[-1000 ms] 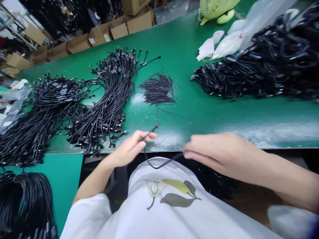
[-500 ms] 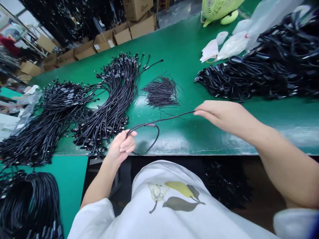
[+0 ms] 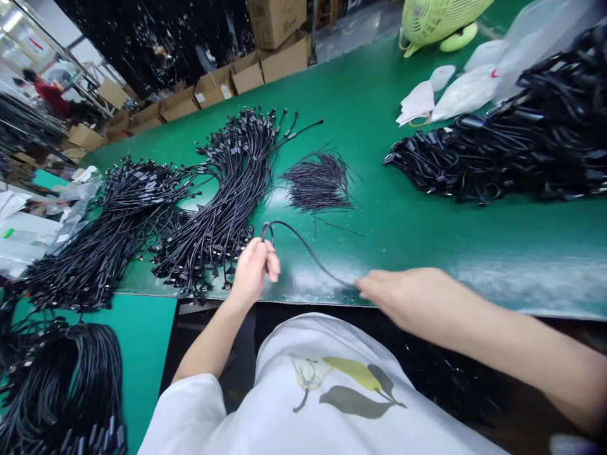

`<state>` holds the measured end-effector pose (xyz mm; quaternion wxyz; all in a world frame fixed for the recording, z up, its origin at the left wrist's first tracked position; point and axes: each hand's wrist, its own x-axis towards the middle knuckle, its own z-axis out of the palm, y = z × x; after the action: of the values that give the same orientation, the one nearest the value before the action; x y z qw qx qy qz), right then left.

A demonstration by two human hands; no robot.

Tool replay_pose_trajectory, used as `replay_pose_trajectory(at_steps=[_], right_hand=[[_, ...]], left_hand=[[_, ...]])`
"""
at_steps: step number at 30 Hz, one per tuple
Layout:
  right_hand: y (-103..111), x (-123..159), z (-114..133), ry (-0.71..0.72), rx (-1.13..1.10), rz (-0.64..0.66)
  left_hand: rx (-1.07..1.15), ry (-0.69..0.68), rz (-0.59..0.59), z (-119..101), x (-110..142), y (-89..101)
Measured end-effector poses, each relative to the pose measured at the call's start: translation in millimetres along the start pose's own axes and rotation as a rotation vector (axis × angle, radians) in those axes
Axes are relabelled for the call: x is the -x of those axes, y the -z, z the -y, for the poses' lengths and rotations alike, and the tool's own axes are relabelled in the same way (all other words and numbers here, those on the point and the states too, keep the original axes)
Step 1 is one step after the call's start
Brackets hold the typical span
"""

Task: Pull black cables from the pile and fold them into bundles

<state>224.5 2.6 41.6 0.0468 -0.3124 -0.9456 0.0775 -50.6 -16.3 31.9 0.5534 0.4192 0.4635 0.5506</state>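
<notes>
A single black cable [image 3: 310,250] runs in a curve between my two hands above the front of the green table [image 3: 417,237]. My left hand [image 3: 253,262] is closed round it, with a small loop of cable standing up over the fingers. At the other side my right hand [image 3: 393,291] pinches the cable near its end; the fingertips are a little blurred. Behind my left hand lies a bundle of black cables [image 3: 232,183] with connectors at both ends. A pile of short thin black ties [image 3: 320,181] lies just beyond the held cable.
More black cables [image 3: 95,234] spread at the left, and a coiled bundle [image 3: 85,379] sits on the lower left surface. A large heap of cables [image 3: 502,145] fills the right. Further back are white bags [image 3: 467,91], a green fan [image 3: 439,22] and cardboard boxes [image 3: 213,86].
My right hand came up and out, stretching the cable, then dropped toward the table's front edge. The cable now bends in a curve. My left hand has risen and keeps hold of it.
</notes>
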Motion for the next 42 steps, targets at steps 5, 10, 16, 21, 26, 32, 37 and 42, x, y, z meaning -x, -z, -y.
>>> replay_pose_trajectory(at_steps=[5,10,16,21,26,32,37,42], right_hand=[[20.0,-26.7,30.7,0.113,-0.229,-0.025],[16.4,-47.6,5.2,-0.098,-0.805,-0.34],[-42.3,-74.7,9.8,-0.358,-1.464,-0.508],[-59.0,-82.0,28.4,-0.52,-1.793,-0.392],[-51.6,-85.9,35.6,-0.478,-2.309,-0.37],[-32.8,-91.5,41.5,-0.416,-2.334,-0.664],[-29.6,-83.5,34.8,-0.369,-2.033,-0.496],[-32.1,-81.4,31.1,-0.345,-1.795,-0.527]], left_hand=[[-0.526,-0.128,0.381,18.3,13.3,-23.9],[-0.337,-0.041,0.373,17.5,20.6,-22.1],[0.301,0.116,0.16,16.6,11.9,-38.5],[0.444,0.188,0.093,14.9,7.2,-37.3],[0.356,0.134,0.051,19.9,3.7,-30.8],[0.363,0.191,0.01,44.3,7.7,-47.6],[0.235,0.203,0.119,45.8,17.4,-46.0],[0.046,0.16,0.161,47.2,24.7,-32.9]])
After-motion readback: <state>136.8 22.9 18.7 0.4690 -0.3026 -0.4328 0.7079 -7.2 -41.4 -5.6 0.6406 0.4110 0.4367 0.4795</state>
